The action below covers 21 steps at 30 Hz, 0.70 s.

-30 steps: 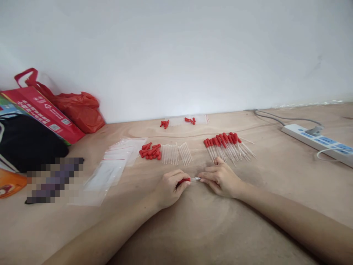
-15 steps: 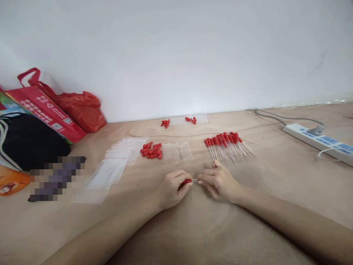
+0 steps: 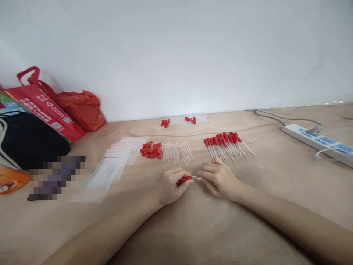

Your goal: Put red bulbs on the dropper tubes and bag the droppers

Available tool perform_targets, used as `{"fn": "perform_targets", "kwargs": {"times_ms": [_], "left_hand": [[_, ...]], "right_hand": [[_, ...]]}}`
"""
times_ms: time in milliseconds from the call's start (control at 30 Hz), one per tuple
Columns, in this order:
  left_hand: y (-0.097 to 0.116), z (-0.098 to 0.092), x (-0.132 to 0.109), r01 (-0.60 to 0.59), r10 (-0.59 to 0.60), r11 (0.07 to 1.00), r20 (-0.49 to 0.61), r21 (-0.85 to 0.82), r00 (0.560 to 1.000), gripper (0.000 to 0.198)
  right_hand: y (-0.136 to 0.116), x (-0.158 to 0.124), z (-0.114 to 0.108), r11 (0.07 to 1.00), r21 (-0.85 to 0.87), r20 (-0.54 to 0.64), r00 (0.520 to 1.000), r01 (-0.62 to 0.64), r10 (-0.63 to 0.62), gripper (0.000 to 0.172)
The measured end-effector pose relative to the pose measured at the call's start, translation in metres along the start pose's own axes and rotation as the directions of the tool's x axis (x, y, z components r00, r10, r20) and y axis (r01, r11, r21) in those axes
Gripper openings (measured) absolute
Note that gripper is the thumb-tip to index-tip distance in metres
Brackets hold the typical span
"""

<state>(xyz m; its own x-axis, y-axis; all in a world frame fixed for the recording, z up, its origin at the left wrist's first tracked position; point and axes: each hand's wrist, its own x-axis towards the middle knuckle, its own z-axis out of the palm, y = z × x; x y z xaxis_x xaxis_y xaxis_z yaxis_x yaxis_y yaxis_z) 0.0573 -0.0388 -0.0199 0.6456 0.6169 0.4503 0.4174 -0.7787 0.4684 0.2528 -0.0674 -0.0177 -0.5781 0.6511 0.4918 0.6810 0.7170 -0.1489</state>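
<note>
Between finger and thumb, my left hand (image 3: pixel 174 186) pinches a red rubber dropper bulb (image 3: pixel 185 179). My right hand (image 3: pixel 219 180) is closed on a thin clear dropper tube (image 3: pixel 194 177), whose end meets the bulb's mouth; most of the tube is hidden by the fingers. Beyond my left hand lie a heap of loose red bulbs (image 3: pixel 151 150) and rows of clear tubes (image 3: pixel 171 153). Past my right hand, a pile of droppers with red bulbs on their tubes (image 3: pixel 227 145) rests on the wooden table (image 3: pixel 209 235).
Clear zip bags (image 3: pixel 113 165) lie flat on the left. Farther left are a red plastic bag (image 3: pixel 82 110), a black drawstring bag (image 3: pixel 33 140) and a blurred-out dark object (image 3: pixel 56 178). A white power strip (image 3: pixel 317 141) with cables lies at right. More red bulbs (image 3: pixel 165 123) sit near the wall.
Both hands stay together, with the bulb and tube still end to end. My left finger and thumb have shifted slightly, so more of the red bulb shows.
</note>
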Motion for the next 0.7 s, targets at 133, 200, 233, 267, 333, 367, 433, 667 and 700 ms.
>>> {"fn": "perform_targets", "kwargs": {"times_ms": [133, 200, 233, 267, 333, 367, 433, 667, 700], "left_hand": [[-0.006, 0.0, 0.002, -0.004, 0.004, 1.0, -0.018, -0.008, 1.0, 0.015], [-0.01, -0.002, 0.002, 0.028, -0.027, 0.999, -0.061, 0.018, 0.998, 0.033], [-0.012, -0.002, 0.002, 0.054, -0.051, 0.998, -0.081, 0.037, 0.995, 0.04], [-0.014, -0.003, 0.002, 0.081, -0.076, 0.995, -0.097, 0.055, 0.992, 0.044], [-0.017, -0.004, 0.002, 0.118, -0.11, 0.99, -0.103, 0.074, 0.989, 0.043], [-0.018, -0.004, 0.003, 0.121, -0.114, 0.99, -0.093, 0.077, 0.989, 0.04], [-0.018, -0.003, 0.003, 0.108, -0.103, 0.991, -0.064, 0.076, 0.993, 0.033], [-0.016, -0.002, 0.003, 0.078, -0.075, 0.994, -0.037, 0.078, 0.996, 0.013], [-0.016, -0.002, 0.003, 0.075, -0.072, 0.994, -0.038, 0.079, 0.997, 0.012]], "right_hand": [[0.008, 0.001, -0.008, 0.995, -0.097, 0.017, 1.0, 0.008, -0.007, 0.022], [0.022, -0.002, -0.013, 0.993, -0.073, -0.042, 0.995, -0.089, 0.086, 0.024], [0.031, -0.004, -0.015, 0.984, -0.044, -0.093, 0.981, -0.175, 0.171, 0.024], [0.042, -0.006, -0.018, 0.962, -0.006, -0.168, 0.949, -0.273, 0.269, 0.025], [0.065, -0.011, -0.024, 0.876, 0.022, -0.296, 0.833, -0.483, 0.467, 0.025], [0.076, -0.014, -0.027, 0.819, 0.019, -0.333, 0.769, -0.574, 0.546, 0.026], [0.095, -0.019, -0.03, 0.715, -0.012, -0.334, 0.677, -0.699, 0.656, 0.026], [0.117, -0.027, -0.026, 0.566, -0.08, -0.273, 0.564, -0.82, 0.779, 0.024], [0.118, -0.026, -0.025, 0.558, -0.082, -0.276, 0.557, -0.826, 0.783, 0.023]]}}
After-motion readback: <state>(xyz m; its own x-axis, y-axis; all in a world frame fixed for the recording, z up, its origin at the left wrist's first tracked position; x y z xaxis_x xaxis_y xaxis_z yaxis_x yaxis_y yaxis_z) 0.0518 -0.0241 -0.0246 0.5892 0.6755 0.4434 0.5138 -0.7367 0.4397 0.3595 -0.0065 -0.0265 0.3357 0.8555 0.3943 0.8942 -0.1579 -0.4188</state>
